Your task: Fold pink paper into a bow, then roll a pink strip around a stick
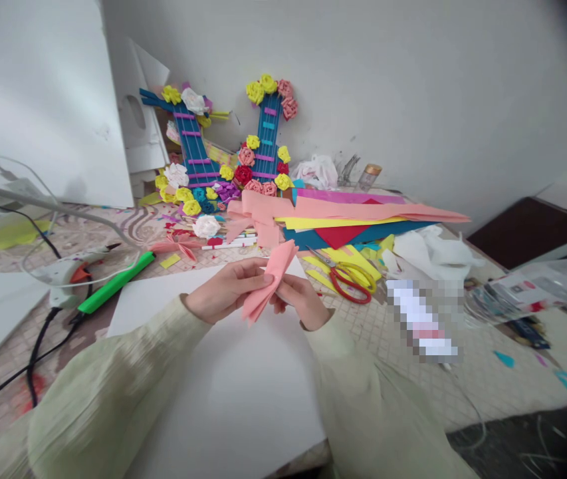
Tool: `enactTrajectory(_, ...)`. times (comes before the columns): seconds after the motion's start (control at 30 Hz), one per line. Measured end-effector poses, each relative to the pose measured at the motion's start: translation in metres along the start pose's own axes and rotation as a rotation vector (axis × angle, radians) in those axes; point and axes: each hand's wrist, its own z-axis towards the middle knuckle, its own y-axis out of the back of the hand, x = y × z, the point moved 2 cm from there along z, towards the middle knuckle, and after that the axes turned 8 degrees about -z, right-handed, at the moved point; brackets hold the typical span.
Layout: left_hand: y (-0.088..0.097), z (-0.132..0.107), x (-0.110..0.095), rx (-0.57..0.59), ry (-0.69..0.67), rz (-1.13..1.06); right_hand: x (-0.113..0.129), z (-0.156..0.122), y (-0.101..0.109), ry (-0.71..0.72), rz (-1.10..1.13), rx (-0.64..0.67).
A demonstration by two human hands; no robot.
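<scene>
A folded strip of pink crepe paper (273, 274) is held up in front of me, slanting, with its layers fanned at the lower end. My left hand (230, 287) pinches it from the left with the thumb on top. From the right, my right hand (302, 298) grips its middle, the fingers partly tucked behind the paper. Both hands are over a white sheet (233, 392). Beyond them lie a pink gathered paper piece (181, 246) and long pink crepe paper (363, 207) on top of coloured sheets.
Scissors (350, 283) lie right of my hands. A glue gun (71, 274) with a black cord and a green stick (116, 283) are at left. Two flower-covered guitar shapes (266, 143) lean against the wall. A pixelated object (423, 319) lies at right.
</scene>
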Motion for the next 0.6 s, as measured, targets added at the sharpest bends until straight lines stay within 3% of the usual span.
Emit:
enactTrajectory(0.17,0.0009,-0.0005,0.0011,-0.100,0.015,-0.033,0.0002,-0.0001,-0.0001,0.012,0.010,-0.032)
enactTrajectory(0.43,-0.0050,-0.0007,0.0004,-0.073,-0.064,0.006,0.0020,-0.0004,-0.0002,0.017,-0.009,-0.090)
enactTrajectory(0.6,-0.0040,-0.0005,-0.0006,-0.116,-0.110,0.079,0.0008,0.0001,0.0000,0.022,-0.015,-0.127)
